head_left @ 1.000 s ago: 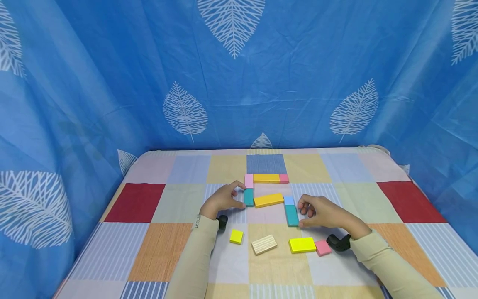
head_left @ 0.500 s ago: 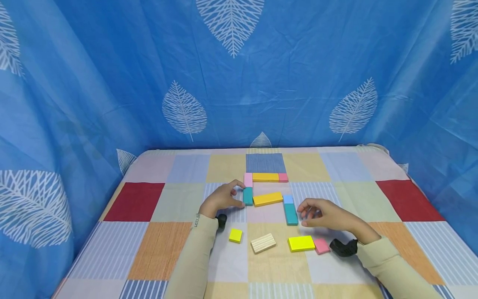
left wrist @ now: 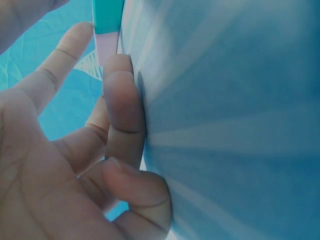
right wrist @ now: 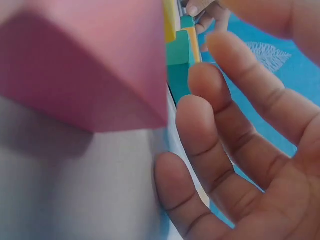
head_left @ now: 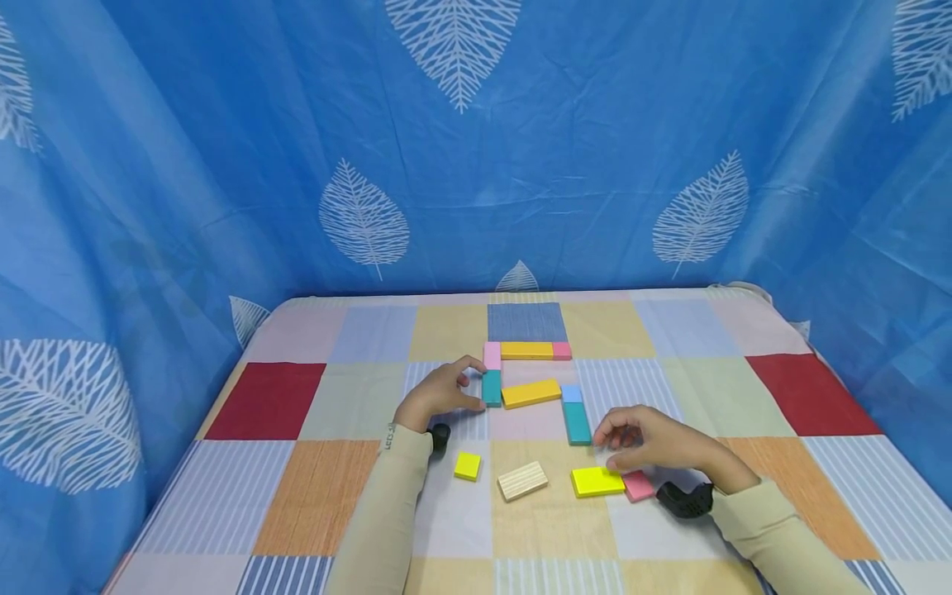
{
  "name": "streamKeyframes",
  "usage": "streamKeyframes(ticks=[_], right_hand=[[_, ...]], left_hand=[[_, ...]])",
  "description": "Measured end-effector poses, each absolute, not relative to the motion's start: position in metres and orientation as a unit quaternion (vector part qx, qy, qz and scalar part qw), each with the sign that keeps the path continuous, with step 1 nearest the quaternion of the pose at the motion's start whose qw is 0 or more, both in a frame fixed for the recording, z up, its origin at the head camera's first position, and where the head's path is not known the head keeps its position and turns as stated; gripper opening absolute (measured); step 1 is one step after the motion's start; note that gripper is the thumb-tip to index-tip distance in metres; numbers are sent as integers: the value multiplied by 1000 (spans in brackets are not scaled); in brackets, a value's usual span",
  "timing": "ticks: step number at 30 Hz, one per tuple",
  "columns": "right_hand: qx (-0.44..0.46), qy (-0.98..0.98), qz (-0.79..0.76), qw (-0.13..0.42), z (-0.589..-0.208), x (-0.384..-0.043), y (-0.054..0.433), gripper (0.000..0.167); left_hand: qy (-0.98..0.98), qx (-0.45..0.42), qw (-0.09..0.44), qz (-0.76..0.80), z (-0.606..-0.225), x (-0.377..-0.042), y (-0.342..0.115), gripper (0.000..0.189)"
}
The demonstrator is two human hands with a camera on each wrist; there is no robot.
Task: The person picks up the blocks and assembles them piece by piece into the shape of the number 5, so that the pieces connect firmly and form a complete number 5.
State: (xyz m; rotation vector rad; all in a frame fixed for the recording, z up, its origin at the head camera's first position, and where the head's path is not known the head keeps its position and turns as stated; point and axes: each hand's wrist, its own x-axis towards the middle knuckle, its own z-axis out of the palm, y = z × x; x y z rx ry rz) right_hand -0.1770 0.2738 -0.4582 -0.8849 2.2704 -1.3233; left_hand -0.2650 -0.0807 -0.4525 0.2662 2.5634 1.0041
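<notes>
My left hand point(head_left: 439, 392) rests beside the left teal block point(head_left: 492, 387), index fingertip and thumb at its left side; in the left wrist view the index fingertip meets the teal block point(left wrist: 107, 17) and the other fingers curl loosely. A light pink block point(head_left: 492, 355) adjoins it above. My right hand point(head_left: 654, 438) hovers with loosely bent fingers over the right end of a yellow block point(head_left: 591, 483), thumb lowest. A pink square block point(head_left: 640, 488) lies under that hand, large in the right wrist view. Whether the thumb touches the yellow block is unclear.
An orange block point(head_left: 526, 350) and a small pink block point(head_left: 561, 351) continue the top row. A tilted orange block point(head_left: 531, 394) lies below, beside a light blue block point(head_left: 570, 393) above another teal block point(head_left: 576, 424). Nearer are a yellow square point(head_left: 467, 466) and a ridged wooden block point(head_left: 522, 481).
My right hand has left the side of the right teal block and moved nearer the body, over the yellow block. The left hand stays at its teal block.
</notes>
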Motion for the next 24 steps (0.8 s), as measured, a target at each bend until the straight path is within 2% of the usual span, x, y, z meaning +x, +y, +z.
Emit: streamKeyframes(ticks=[5, 24], right_hand=[[-342, 800, -456, 187, -461, -175, 274, 18], [-350, 839, -375, 180, -456, -169, 259, 27]], left_hand=[[909, 92, 192, 358, -451, -264, -80, 55], [909, 90, 190, 359, -451, -265, -80, 55]])
